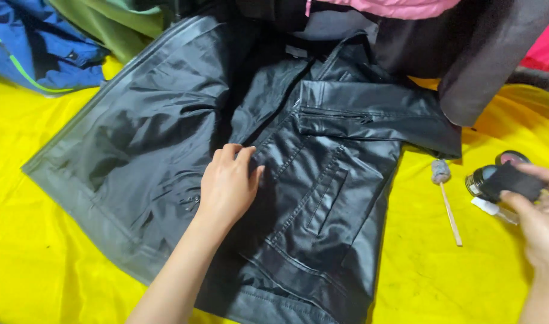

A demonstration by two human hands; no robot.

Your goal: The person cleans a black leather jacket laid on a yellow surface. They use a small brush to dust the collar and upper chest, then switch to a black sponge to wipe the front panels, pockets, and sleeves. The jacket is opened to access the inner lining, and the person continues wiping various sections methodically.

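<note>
A black leather-look jacket (322, 156) lies spread open on a yellow sheet (40, 264), lining showing on its left half. My left hand (229, 183) rests flat on the jacket near its front edge, fingers together, holding nothing. At the right edge my right hand (541, 219) pinches a small black cloth or sponge (514, 180) just above a small open round tin (479, 179).
A thin wooden stick with a grey fluffy tip (446, 198) lies on the sheet right of the jacket. A small clear tube (493, 210) sits by the tin. Blue (40, 54), green, pink and dark grey (484, 54) garments are piled along the far edge.
</note>
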